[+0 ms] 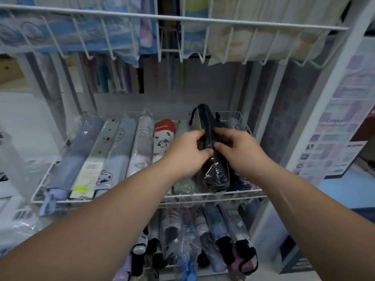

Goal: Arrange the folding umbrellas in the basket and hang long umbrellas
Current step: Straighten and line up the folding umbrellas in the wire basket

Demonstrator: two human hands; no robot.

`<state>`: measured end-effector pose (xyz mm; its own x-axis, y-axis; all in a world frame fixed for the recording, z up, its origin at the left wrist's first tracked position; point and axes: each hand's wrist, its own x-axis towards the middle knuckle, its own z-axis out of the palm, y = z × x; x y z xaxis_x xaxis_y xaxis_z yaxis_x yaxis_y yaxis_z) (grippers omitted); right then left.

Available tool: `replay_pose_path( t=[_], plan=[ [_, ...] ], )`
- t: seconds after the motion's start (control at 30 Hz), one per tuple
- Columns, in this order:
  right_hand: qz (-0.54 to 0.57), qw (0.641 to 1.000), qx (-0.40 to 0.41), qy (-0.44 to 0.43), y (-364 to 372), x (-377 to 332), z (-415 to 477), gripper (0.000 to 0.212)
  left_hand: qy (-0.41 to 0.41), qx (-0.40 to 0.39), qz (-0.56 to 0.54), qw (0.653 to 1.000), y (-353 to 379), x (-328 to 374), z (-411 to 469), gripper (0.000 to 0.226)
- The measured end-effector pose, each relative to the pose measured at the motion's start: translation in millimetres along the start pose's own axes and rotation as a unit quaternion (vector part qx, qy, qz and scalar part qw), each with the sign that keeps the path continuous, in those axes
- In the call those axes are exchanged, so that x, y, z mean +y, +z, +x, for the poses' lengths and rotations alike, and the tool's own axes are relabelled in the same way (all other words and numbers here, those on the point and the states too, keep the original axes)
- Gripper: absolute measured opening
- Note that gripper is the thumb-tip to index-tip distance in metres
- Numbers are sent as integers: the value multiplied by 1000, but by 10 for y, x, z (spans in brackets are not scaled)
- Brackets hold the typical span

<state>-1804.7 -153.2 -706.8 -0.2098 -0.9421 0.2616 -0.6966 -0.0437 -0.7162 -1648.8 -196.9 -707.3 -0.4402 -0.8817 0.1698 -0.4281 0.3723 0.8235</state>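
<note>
Both your hands are on the same thing. Your left hand (187,153) grips the black folding umbrella (210,140) from its left side, thumb pressed onto the top, fingers curled round the far edge. Your right hand (237,151) matches it from the right, thumb on top and just beside the left thumb, fingers wrapped over the upper side. The umbrella sits in a clear plastic sleeve, which crinkles and shines at the near end. It runs front to back, far end raised and near end dipping toward the front rim of the middle wire basket (203,196). It is over the right part of that basket; whether the near end touches the umbrellas beneath, I cannot tell.

The rest of that basket is a neat row, each folding umbrella lying front to back, side by side. From the left there is a blue-grey umbrella (81,151), a grey printed umbrella (101,147) with a yellow-green label near its front end, a pale blue cartoon-dog umbrella (119,151), a grey and white umbrella (142,142), and a red-topped cat-print umbrella (163,136). A sage green umbrella (182,187) lies under your left wrist. A navy umbrella (239,183) lies under your right hand.

Below, the lower basket's umbrellas (203,240) lie packed together, handles toward you. Above, the upper wire shelf (182,19) holds blue and cream packaged goods. A printed poster (334,128) hangs on the right.
</note>
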Motion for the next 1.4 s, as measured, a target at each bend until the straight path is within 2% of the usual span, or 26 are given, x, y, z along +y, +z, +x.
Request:
replay_pose_path(
  t=[0.1,0.17,0.27,0.3,0.37,0.43,0.5,0.53,0.67,0.73,0.87,1.0,1.17,1.3,1.4],
  plan=[
    [-99,995,-12,-12,35,133,-2,40,19,-18,147,989,69,4,1,49],
    [-164,986,-10,-17,80,202,18,38,43,-17,259,965,48,-7,12,48],
    [-160,987,-17,8,92,240,46,37,56,-27,384,921,-45,-5,16,53],
    [-144,989,-21,8,89,257,55,39,56,-41,388,919,-70,-26,17,56],
    [-126,990,-58,-3,36,269,38,60,39,-85,349,932,-122,-94,-10,70],
    [-95,986,-138,-15,-83,246,-28,78,27,-140,320,937,-167,-158,-77,98],
    [-52,973,-223,-18,-211,212,-99,76,38,-166,329,929,-203,-191,-125,116],
    [-43,970,-240,-22,-251,208,-121,75,40,-172,329,928,-210,-196,-132,117],
    [-78,977,-189,-60,-182,244,-118,77,50,-170,322,930,-154,-231,-76,110],
    [-137,975,-155,-82,-82,289,-92,80,63,-168,338,924,-116,-272,-21,104],
    [-192,971,-123,-75,4,305,-44,86,72,-152,368,914,-105,-284,92,98],
    [-241,958,-128,-87,15,322,9,84,102,-109,386,910,-162,-337,141,99],
    [-246,955,-152,-64,44,312,132,65,56,-157,408,898,-325,-448,140,100],
    [-321,930,-176,-30,201,308,237,66,43,-166,440,882,-404,-531,146,106],
    [-339,927,-161,-7,268,319,225,66,45,-153,453,877,-358,-582,168,110]
  ],
)
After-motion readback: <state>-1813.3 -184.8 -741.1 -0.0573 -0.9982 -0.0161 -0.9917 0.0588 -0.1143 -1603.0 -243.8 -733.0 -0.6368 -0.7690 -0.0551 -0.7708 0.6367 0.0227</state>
